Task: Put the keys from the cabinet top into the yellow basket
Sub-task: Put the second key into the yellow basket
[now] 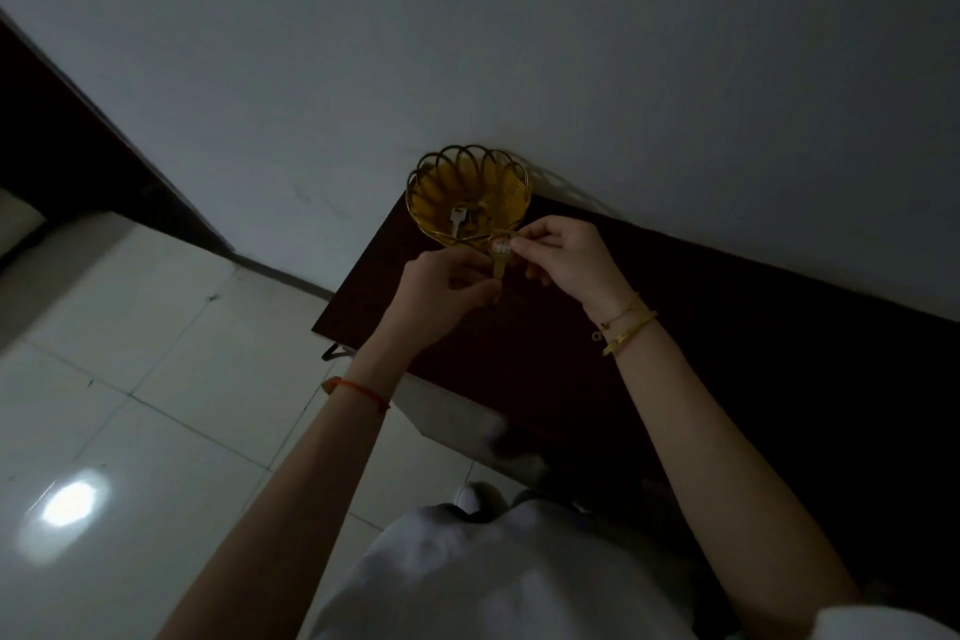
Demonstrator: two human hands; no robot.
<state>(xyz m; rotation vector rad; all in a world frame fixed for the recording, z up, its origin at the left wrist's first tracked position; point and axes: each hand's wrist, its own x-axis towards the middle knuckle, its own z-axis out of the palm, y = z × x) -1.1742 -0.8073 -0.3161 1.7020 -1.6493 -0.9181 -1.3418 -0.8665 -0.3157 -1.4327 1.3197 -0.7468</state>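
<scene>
The yellow basket [511, 192], with a looped wire rim, stands at the far left end of the dark cabinet top [727, 327], against the wall. A silver key [457, 219] lies inside it. Just in front of the basket's near rim, my right hand [563, 257] pinches the head of a brass key [500, 259] that hangs blade down. My left hand [441, 294] is curled beside that key, fingertips at its blade. Whether the left hand grips it is hard to tell in the dim light.
The room is dark. A pale wall [519, 42] rises behind the cabinet. Glossy white floor tiles [130, 379] spread to the left, with a bright light reflection. A dark wooden door or frame [78, 146] stands at far left.
</scene>
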